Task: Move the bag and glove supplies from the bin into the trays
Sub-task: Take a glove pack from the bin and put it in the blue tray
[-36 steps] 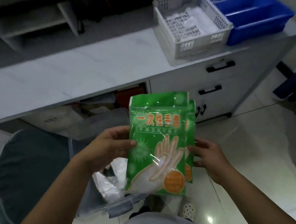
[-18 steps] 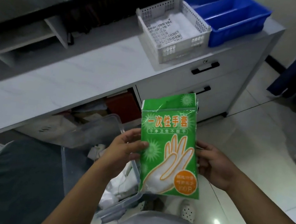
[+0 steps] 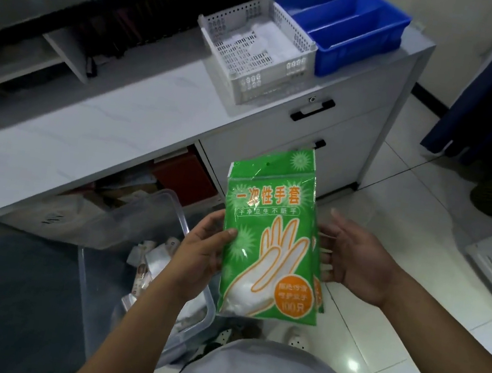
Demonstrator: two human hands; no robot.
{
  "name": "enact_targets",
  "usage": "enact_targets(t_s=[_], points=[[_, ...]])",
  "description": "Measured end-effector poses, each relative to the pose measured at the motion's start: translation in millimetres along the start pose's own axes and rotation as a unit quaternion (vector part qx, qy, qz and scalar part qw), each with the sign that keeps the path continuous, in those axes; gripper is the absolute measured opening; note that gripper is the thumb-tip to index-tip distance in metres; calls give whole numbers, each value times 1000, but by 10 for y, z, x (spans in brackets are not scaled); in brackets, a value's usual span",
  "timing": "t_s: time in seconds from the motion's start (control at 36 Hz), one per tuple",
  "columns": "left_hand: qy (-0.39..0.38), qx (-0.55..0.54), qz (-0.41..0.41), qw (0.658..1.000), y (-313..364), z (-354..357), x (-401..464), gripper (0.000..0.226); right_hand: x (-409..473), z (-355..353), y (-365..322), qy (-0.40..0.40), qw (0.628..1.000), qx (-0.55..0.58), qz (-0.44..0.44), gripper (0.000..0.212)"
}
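The person holds a flat green glove packet [image 3: 271, 241] upright in the air in front of the body, above the tiled floor [image 3: 423, 232] and just to the right of the clear plastic bin [image 3: 168, 206]. The packet's front is bright green with white starburst marks, a line of orange-outlined characters across the upper part, a white banner of smaller characters under it, and a large drawing of a white glove outlined in orange. An orange disc at the lower right bears more characters and "100". The top has a plain green header flap. A second green edge shows just behind the right side of the front packet, so at least two packets are stacked together; the exact count cannot be told. The left hand [image 3: 200, 249] grasps the left edge, thumb pressed on the front face and fingers behind. The right hand [image 3: 355, 260] is released, palm turned toward the packet, fingers straight and reaching behind its right edge; contact there is hidden. The bin sits low beside the person and holds pale wrapped items. On the white counter [image 3: 112, 134] stand a white perforated tray [image 3: 250, 84] with white material inside and, touching its right side, a blue divided tray [image 3: 354, 52].
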State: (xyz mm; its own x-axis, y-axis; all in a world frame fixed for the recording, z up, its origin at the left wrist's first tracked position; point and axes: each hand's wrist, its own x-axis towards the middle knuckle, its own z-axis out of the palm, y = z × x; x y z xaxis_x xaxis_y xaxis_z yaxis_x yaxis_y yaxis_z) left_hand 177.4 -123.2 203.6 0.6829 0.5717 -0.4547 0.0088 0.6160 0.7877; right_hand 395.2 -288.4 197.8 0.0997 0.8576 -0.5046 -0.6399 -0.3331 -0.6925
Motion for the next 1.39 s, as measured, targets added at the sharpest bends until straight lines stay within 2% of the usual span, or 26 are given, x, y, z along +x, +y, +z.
enact_targets(t_s=[0.08,0.19,0.28,0.33,0.39,0.47,0.58,0.67,0.83,1.0,1.08,1.22,1.39], points=[[22,18,16,999,-109,112,15,42,-101,-28,-62,27,992,-121,-14,37],[34,43,27,998,-233,259,30,39,-185,-93,-81,60,983,-173,-10,38],[10,41,26,999,-226,295,69,59,-210,-172,-100,77,983,-163,-18,31],[-20,31,-3,999,-174,290,98,71,-226,-216,-117,76,985,-152,-20,28],[-71,29,-48,996,-109,298,109,70,-237,-250,-128,78,986,-146,-18,29],[-128,44,-89,987,-55,337,109,53,-257,-278,-138,80,985,-151,-17,30],[-136,28,-109,984,-18,389,131,54,-296,-305,-188,79,982,-169,-26,35],[-129,59,-108,984,22,478,150,52,-320,-317,-234,80,981,-173,-32,36],[-146,91,-103,980,55,641,116,53,-393,-373,-302,91,976,-192,-36,25],[-163,139,-60,975,198,920,257,62,-407,-457,-503,117,972,-195,-61,24],[-152,142,-46,977,255,1046,368,61,-390,-530,-598,117,974,-181,-66,26],[-143,134,-38,980,314,1114,637,56,-301,-626,-782,107,974,-184,-72,41],[-149,93,-41,984,457,1108,1162,53,22,-732,-1161,129,972,-184,-69,39]])
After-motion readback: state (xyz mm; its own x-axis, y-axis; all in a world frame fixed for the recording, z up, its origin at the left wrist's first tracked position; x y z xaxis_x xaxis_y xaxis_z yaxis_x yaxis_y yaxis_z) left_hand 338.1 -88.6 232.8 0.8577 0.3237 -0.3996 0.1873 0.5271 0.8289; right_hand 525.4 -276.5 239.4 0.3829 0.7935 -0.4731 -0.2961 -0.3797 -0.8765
